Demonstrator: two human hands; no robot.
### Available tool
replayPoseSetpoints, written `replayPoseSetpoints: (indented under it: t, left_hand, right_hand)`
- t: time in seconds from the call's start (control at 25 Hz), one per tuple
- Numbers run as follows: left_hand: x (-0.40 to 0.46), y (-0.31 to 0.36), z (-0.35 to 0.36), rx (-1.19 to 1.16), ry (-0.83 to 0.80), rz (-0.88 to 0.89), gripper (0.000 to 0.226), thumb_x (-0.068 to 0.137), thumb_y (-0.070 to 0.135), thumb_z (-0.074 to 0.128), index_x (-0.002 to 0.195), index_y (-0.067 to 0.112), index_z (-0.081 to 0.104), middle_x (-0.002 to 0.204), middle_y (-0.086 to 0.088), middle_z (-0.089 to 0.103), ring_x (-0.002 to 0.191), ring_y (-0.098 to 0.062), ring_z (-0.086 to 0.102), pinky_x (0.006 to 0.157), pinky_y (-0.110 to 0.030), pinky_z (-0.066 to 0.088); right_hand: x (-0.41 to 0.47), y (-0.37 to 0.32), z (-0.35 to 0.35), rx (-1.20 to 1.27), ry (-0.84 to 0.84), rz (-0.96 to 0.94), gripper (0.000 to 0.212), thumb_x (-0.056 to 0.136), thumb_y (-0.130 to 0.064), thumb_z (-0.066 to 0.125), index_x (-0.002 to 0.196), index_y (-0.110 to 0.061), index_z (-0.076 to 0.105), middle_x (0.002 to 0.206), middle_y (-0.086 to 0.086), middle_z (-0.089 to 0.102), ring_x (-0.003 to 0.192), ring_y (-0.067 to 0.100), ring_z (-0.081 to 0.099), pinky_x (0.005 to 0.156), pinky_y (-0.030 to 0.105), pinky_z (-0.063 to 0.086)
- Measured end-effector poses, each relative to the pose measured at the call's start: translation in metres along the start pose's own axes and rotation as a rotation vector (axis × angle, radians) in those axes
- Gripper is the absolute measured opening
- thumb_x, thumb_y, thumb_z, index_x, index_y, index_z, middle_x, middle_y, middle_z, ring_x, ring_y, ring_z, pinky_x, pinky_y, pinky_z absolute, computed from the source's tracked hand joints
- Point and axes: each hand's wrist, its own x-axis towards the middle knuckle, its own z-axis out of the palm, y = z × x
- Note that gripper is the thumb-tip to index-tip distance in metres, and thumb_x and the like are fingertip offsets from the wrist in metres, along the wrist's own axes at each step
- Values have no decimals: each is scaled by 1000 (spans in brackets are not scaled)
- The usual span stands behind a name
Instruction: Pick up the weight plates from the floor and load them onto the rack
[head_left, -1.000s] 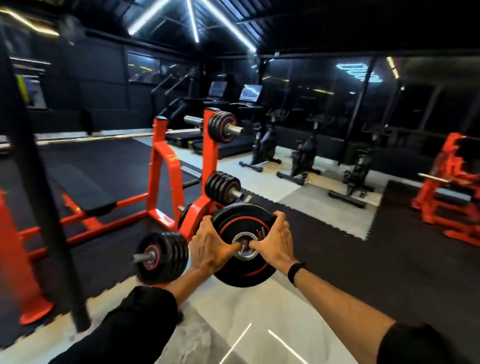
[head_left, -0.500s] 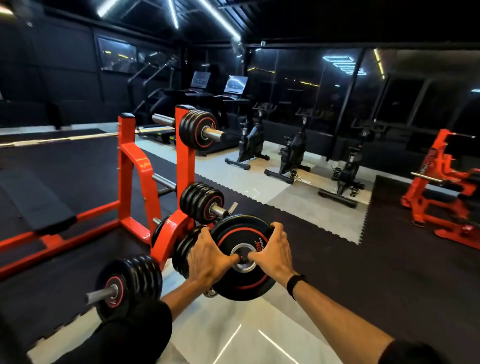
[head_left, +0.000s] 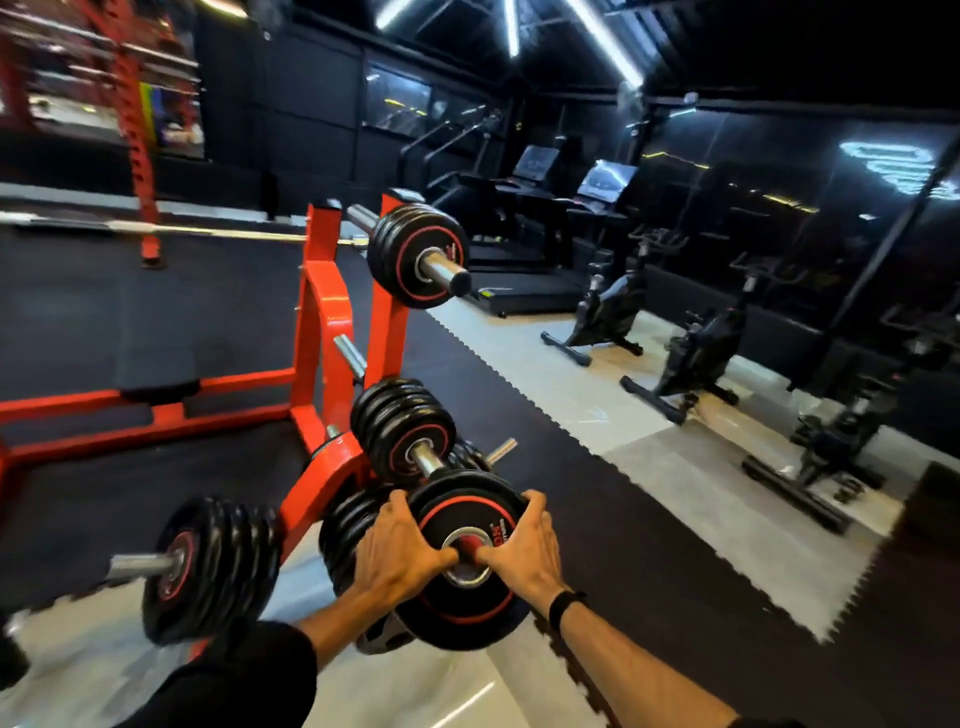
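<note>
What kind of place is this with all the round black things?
It looks like a gym. An orange steel rack holds stacks of round black weight plates on metal pegs, two black treadmills with screens stand at the back, and black exercise bikes line the pale floor.

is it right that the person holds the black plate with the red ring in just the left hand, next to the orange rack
Not quite. The head view shows both hands on it: the left hand and the right hand grip the weight plate from either side, thumbs near its metal hub. The rest holds: it is black with a red ring, beside the orange rack.
</note>
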Motion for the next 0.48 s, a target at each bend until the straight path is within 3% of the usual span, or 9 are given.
replayPoseSetpoints:
  t: [0.24,0.48]
  left_hand:
    - [56,1,39,57,-24,-103,100,38,73,71,117,20,39,118,-6,64,107,-29,65,85,-41,55]
    - [118,-15,82,49,-24,-234,97,38,70,68,115,20,36,117,-7,64,108,-30,64,85,-42,55]
  right_hand:
    - [78,23,20,29,-173,-23,98,54,-38,80,133,-19,26,127,12,47,118,33,51,96,40,47]
    - [157,36,52,-22,-302,-65,102,48,-46,78,131,-21,25,125,12,48,112,32,53,96,43,47]
